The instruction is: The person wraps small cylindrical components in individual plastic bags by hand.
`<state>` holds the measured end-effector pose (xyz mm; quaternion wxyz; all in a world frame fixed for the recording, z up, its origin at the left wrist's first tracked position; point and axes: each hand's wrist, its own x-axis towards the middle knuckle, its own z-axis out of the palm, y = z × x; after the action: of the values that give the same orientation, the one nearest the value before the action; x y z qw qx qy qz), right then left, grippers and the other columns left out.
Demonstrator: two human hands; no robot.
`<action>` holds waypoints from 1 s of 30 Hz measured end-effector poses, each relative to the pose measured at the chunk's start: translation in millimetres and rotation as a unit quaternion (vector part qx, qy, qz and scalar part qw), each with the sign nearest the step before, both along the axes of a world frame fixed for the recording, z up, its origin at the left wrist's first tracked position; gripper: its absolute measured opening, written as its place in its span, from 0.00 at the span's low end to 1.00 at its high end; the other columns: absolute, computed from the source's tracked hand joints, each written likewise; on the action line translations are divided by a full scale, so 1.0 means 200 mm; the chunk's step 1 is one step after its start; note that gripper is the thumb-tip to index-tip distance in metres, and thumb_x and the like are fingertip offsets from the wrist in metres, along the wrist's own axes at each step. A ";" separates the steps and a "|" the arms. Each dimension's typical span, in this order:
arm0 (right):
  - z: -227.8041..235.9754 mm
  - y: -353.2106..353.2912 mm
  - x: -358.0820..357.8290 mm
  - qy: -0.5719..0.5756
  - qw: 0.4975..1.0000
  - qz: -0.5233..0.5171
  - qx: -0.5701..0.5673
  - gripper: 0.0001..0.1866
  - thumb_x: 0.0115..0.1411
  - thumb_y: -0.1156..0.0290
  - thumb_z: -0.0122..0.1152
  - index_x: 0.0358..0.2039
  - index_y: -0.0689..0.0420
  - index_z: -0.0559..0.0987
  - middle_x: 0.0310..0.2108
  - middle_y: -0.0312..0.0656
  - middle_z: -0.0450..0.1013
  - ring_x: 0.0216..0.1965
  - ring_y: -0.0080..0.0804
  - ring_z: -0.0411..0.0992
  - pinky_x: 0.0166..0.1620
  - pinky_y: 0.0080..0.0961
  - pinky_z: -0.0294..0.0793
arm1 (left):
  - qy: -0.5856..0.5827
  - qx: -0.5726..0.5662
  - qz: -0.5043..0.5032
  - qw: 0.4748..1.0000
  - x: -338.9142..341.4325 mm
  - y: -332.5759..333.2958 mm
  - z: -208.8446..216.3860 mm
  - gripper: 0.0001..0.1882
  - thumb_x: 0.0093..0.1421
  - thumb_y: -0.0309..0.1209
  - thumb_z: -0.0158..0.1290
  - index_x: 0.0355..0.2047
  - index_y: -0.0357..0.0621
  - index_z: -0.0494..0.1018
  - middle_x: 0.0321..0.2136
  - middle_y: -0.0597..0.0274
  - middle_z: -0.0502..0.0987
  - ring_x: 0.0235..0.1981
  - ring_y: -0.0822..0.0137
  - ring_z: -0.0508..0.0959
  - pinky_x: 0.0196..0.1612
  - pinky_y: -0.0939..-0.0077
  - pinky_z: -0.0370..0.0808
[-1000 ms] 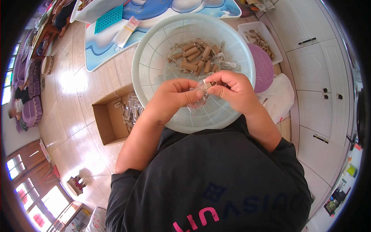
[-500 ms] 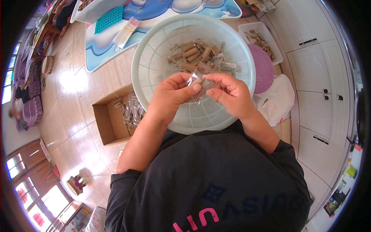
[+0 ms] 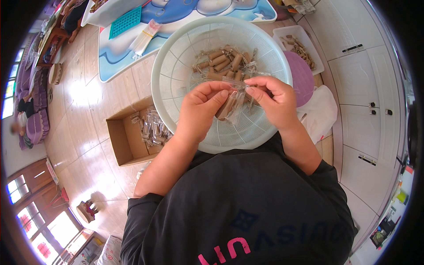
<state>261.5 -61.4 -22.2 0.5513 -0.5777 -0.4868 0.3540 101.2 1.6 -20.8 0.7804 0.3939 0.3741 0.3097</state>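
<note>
Between my hands, over the near half of a pale green mesh basket (image 3: 155, 84), is a small clear plastic bag (image 3: 240, 102) with a brown cylinder (image 3: 227, 106) in it. My left hand (image 3: 201, 106) pinches the bag's left side between thumb and fingers. At the bag's upper right edge, the thumb and forefinger of my right hand (image 3: 276, 99) are closed on the plastic. Several similar brown cylinders (image 3: 219, 59) with cords or chains lie loose in the basket beyond my hands; the exact kind cannot be made out.
Left of the basket, a cardboard box (image 3: 121, 137) holds several bagged pieces (image 3: 154, 128). Behind stands a blue-and-white patterned table (image 3: 115, 57) with a teal grid tray (image 3: 125, 23) and a stack of clear bags (image 3: 145, 37). At right are a white tray (image 3: 319, 62) of brown pieces, a purple round stool (image 3: 302, 79) and cabinets.
My right hand has moved right and slightly up, drawing the bag's edge out. The bag now hangs tilted, with the brown cylinder plainly visible inside. My left hand has shifted slightly right.
</note>
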 end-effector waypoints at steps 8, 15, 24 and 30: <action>-0.01 0.08 -0.08 -0.199 0.970 -0.030 0.138 0.06 0.45 0.75 0.64 0.26 0.59 0.76 0.16 0.38 0.65 0.17 0.30 0.65 0.21 0.21 0.63 | 0.058 0.095 -0.017 0.994 0.02 -0.05 0.00 0.08 0.57 0.25 0.50 0.36 0.35 0.74 0.28 0.66 0.76 0.29 0.81 0.71 0.31 0.89 0.69; -0.07 0.12 0.03 0.079 0.978 -0.161 0.104 0.04 0.57 0.71 0.53 0.27 0.58 0.73 0.19 0.34 0.67 0.17 0.18 0.60 0.21 0.15 0.60 | 0.053 0.110 -0.026 0.992 0.02 -0.07 0.04 0.08 0.59 0.24 0.48 0.36 0.35 0.73 0.29 0.65 0.76 0.30 0.80 0.72 0.34 0.89 0.70; -0.06 0.01 0.06 0.248 0.965 -0.029 -0.085 0.10 0.60 0.65 0.50 0.33 0.58 0.74 0.20 0.26 0.64 0.19 0.10 0.55 0.22 0.08 0.54 | 0.024 0.072 0.029 0.997 -0.04 -0.01 0.01 0.07 0.58 0.22 0.48 0.37 0.32 0.70 0.31 0.59 0.77 0.32 0.75 0.75 0.37 0.83 0.73; -0.07 0.02 -0.05 0.143 0.982 0.045 -0.110 0.08 0.55 0.69 0.58 0.31 0.60 0.75 0.20 0.26 0.67 0.21 0.10 0.59 0.24 0.11 0.58 | 0.036 0.086 0.023 0.995 -0.05 0.00 0.01 0.07 0.57 0.23 0.49 0.36 0.32 0.71 0.30 0.59 0.77 0.30 0.75 0.75 0.36 0.83 0.73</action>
<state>252.1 -58.1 -37.1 0.5318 -0.5558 -0.3862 0.5091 91.2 0.7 -18.6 0.7222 0.4619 0.3825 0.3446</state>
